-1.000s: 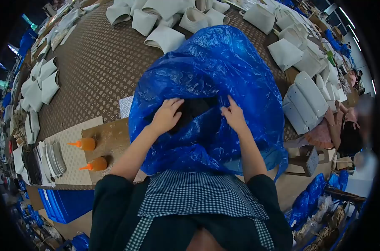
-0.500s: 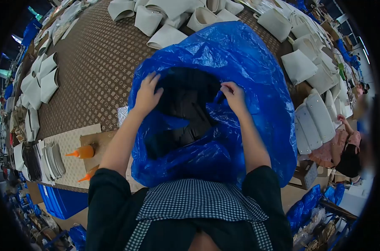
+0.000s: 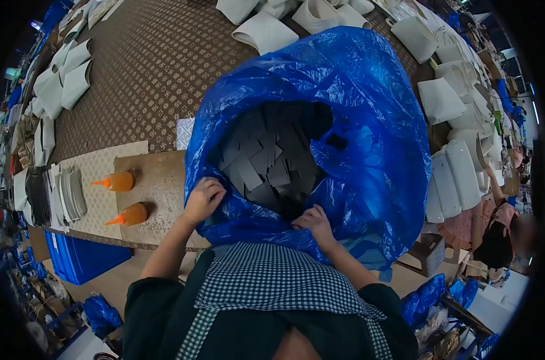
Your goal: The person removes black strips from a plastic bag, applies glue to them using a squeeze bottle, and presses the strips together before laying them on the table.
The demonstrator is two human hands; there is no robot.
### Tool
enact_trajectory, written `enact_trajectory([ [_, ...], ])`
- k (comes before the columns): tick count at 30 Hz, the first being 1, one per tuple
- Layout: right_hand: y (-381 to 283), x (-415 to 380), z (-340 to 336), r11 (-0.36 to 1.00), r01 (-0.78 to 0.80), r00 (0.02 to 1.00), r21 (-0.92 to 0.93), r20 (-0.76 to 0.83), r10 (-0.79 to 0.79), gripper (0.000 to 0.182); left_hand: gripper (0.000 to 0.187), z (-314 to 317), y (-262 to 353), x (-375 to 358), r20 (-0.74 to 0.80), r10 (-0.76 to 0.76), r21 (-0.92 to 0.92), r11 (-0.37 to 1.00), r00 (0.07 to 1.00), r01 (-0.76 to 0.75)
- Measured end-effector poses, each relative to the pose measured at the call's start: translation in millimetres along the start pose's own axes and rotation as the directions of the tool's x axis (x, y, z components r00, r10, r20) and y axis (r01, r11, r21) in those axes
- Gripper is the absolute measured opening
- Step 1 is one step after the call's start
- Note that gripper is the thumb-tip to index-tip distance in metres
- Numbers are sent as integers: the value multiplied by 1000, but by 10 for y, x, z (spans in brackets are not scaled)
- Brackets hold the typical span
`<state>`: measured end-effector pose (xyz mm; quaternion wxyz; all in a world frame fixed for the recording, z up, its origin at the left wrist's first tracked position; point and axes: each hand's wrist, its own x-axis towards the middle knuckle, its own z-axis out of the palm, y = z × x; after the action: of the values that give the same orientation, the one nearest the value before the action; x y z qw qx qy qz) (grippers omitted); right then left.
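A large blue plastic bag (image 3: 368,102) stands wide open in front of my body. Dark, flat rectangular pieces (image 3: 251,171) lie loose and overlapping inside it. At the bag's near left rim, my left hand (image 3: 205,199) has its fingers curled over the plastic. My right hand (image 3: 315,227) pinches the near rim, close to my checked apron (image 3: 272,276). Folds of plastic partly hide the fingertips of both hands.
Two orange glue bottles (image 3: 117,181) lie on the brown board at left. Off-white bag-like shells (image 3: 266,33) are piled at the back and right. A blue crate (image 3: 83,258) sits below the table edge. Another person (image 3: 494,234) works at far right.
Both hands have come back toward me from the bag's upper sides to its near rim. The opening now shows more of the dark pieces. My view has shifted slightly.
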<state>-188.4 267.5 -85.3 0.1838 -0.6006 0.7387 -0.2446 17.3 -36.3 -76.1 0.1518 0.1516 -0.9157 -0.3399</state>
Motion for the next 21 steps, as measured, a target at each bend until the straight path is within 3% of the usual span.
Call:
enact_trajectory([
  [3,282,-402,132,985,-35,997,169,-56,45,19,8,-16,30,31,-12,-238,-63,970,971,236],
  [4,349,-464,138,997,-10,999,76,-39,13,17,9,-45,69,45,25,-217,-5,976,976,217],
  [8,666,-721,479,987,-142,986,-76,80,148,16,10,-152,124,-150,228,-146,294,953,963,75],
  [11,246,-561,72,976,-200,963,-79,169,211,16,9,-140,-87,-518,306,-170,420,907,937,28],
  [13,105,-422,-42,984,-169,972,57,176,156,18,10,-134,-90,-687,293,-214,464,884,932,58],
  [16,-123,-59,-39,793,-260,950,550,0,311,27,14,-61,39,-741,158,-206,456,883,966,114],
  [18,-483,259,-206,813,-153,978,561,-33,207,36,18,60,219,-725,25,-233,354,911,972,210],
  [20,-530,378,106,943,46,999,330,4,-50,42,22,143,342,-772,-103,-223,285,927,969,244],
  [21,-846,529,-75,922,361,932,141,-17,-362,44,22,160,354,-815,-119,-222,267,931,968,247],
])
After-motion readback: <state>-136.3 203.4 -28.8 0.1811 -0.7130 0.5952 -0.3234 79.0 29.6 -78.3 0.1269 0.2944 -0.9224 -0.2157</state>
